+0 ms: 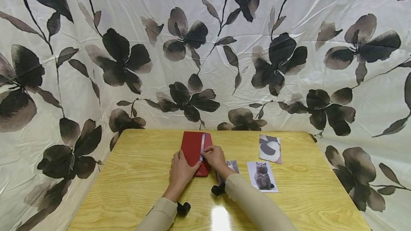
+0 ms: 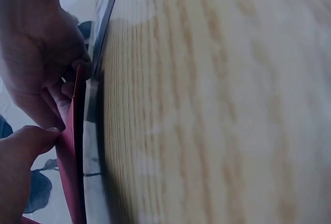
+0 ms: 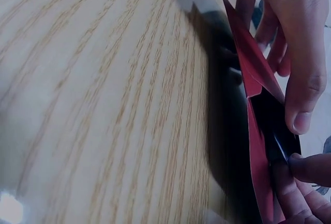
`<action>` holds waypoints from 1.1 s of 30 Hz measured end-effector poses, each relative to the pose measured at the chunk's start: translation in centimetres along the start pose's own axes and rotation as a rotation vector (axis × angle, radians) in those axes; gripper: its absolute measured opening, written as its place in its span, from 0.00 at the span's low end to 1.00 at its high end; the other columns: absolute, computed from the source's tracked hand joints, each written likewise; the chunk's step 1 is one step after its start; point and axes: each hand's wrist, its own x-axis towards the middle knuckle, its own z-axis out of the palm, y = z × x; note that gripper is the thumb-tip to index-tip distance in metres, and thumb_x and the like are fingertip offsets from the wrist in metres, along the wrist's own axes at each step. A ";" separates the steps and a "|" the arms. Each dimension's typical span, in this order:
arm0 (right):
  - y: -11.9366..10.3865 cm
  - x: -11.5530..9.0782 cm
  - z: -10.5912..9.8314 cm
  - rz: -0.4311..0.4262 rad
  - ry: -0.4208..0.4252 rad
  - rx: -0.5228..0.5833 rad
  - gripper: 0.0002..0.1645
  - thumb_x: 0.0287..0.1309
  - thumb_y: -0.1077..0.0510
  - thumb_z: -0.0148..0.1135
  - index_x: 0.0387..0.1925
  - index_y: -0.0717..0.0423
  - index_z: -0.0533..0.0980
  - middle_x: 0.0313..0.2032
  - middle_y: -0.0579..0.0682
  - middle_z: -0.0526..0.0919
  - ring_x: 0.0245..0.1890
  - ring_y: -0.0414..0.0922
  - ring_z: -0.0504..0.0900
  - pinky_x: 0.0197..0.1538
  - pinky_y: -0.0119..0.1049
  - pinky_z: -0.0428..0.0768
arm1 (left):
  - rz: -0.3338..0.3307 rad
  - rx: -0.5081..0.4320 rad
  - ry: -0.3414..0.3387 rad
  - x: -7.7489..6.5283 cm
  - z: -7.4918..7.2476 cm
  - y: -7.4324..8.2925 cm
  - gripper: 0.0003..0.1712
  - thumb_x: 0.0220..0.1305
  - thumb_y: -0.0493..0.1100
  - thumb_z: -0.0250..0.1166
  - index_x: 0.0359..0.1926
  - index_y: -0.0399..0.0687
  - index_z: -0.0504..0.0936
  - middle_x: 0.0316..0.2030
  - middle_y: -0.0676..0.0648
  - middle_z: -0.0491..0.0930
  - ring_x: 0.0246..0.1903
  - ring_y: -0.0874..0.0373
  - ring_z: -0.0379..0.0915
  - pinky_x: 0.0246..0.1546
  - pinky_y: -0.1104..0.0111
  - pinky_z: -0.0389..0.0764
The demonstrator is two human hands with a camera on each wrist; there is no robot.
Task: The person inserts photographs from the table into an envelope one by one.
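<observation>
Just above the lower middle of the overhead frame, the red envelope sits between the two hands, its long axis running nearly up and down the picture, with the flap along its right side. The pale strip, perhaps the edge of a card, runs along that side, parallel to the long axis, so the right hand is nearer to it: its thumb and fingertips pinch the strip about midway down. The left hand grips the envelope's lower left, fingers curled at the left edge and thumb reaching across the front toward the strip. Whether the strip is going in or coming out, I cannot tell. All this is at the far middle of a yellow wood-grain table, whose top shines at the bottom of the frame. To the right lie a cat photo and, above it, another picture; a third photo shows partly beneath the right wrist. Behind hangs a pale, creased cloth printed with dark flowers.
</observation>
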 end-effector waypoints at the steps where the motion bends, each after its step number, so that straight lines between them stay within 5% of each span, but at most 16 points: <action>1: 0.0 0.0 0.0 0.001 -0.002 0.001 0.06 0.67 0.59 0.75 0.38 0.58 0.88 0.28 0.48 0.88 0.28 0.41 0.84 0.33 0.36 0.82 | 0.000 0.000 0.001 0.0 0.0 0.0 0.62 0.62 0.63 0.78 0.80 0.29 0.60 0.72 0.28 0.65 0.66 0.33 0.68 0.54 0.34 0.80; 17: 0.2 -0.3 -1.2 -0.033 0.013 0.012 0.06 0.69 0.58 0.73 0.38 0.58 0.89 0.29 0.48 0.88 0.29 0.41 0.84 0.33 0.36 0.82 | 0.002 0.000 0.012 0.1 0.1 0.1 0.62 0.60 0.63 0.79 0.79 0.29 0.61 0.71 0.29 0.66 0.66 0.33 0.69 0.55 0.35 0.79; 33: 0.9 -1.0 -5.6 -0.104 0.016 0.053 0.11 0.71 0.58 0.70 0.48 0.61 0.87 0.35 0.54 0.88 0.35 0.49 0.86 0.32 0.36 0.80 | -0.003 0.006 -0.005 0.0 0.3 -0.2 0.64 0.60 0.66 0.78 0.81 0.29 0.59 0.72 0.29 0.65 0.66 0.33 0.68 0.58 0.36 0.79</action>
